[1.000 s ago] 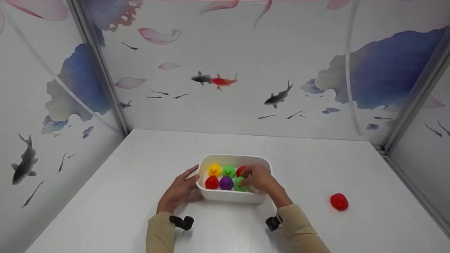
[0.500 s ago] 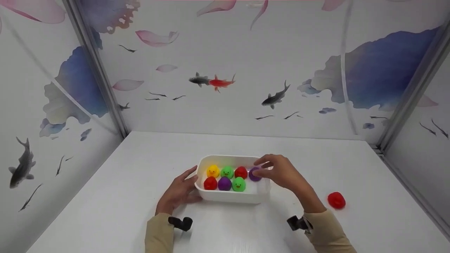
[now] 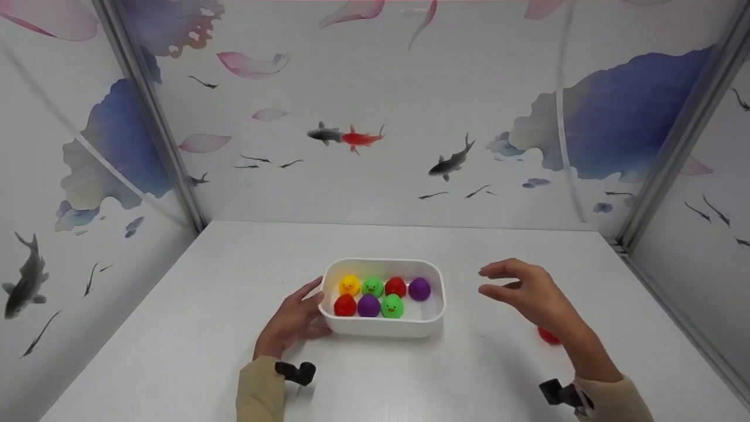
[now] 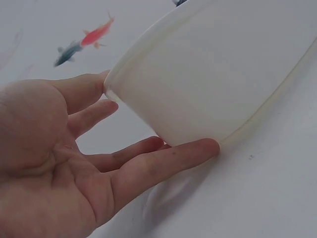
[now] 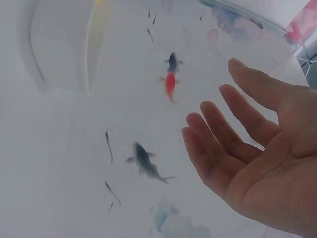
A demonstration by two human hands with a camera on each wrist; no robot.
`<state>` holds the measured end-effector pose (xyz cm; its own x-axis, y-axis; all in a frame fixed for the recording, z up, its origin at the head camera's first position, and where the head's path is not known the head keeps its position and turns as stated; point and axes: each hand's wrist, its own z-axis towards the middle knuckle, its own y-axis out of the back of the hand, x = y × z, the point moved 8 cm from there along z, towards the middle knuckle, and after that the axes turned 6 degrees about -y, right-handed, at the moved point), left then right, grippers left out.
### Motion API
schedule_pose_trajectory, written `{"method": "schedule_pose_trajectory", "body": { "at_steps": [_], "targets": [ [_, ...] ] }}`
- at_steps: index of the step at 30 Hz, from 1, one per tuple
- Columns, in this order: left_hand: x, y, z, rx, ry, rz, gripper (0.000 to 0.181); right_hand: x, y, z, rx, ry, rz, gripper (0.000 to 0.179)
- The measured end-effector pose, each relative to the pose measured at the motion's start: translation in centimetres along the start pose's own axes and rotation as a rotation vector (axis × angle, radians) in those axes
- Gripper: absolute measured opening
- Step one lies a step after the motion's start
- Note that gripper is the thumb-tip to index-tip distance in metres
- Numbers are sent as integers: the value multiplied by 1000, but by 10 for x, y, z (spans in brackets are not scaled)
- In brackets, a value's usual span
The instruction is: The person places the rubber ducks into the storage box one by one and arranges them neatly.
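A white plastic box (image 3: 384,328) stands on the table, with small rubber ducks in two rows. In the back row are a yellow duck (image 3: 349,285), a green duck (image 3: 372,286), a red duck (image 3: 395,286) and a purple duck (image 3: 419,289). In front sit a red duck (image 3: 345,305), a purple duck (image 3: 368,306) and a green duck (image 3: 392,306). My left hand (image 3: 296,319) rests its extended fingers against the box's left end. Right of the box, my right hand (image 3: 536,290) hovers with nothing between its spread fingers.
On the table's right side lies another red duck (image 3: 548,336), partly covered by my right forearm. White panels (image 3: 375,193) printed with fish enclose the white table (image 3: 269,246) at the back and sides.
My right hand has let go of the purple duck at the right end of the back row. It has moved right, out of the box. My left hand has stayed at the box.
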<state>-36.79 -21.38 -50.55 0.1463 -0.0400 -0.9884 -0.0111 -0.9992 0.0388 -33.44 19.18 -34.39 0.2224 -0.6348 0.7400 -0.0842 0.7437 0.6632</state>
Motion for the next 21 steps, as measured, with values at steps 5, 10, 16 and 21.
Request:
{"method": "schedule_pose_trajectory", "body": {
  "at_steps": [5,10,16,21],
  "targets": [
    [2,2,-2,-6,-2,22,63,-33,24,-4,-15,0,11,42],
    [4,4,-3,-13,2,22,63,-77,46,-2,-50,-31,38,43],
    [4,2,-2,-2,1,24,62,-130,57,2,-37,-125,45,51],
    [0,-1,-1,4,-10,5,60,-157,49,4,50,-167,14,59]
  ]
}}
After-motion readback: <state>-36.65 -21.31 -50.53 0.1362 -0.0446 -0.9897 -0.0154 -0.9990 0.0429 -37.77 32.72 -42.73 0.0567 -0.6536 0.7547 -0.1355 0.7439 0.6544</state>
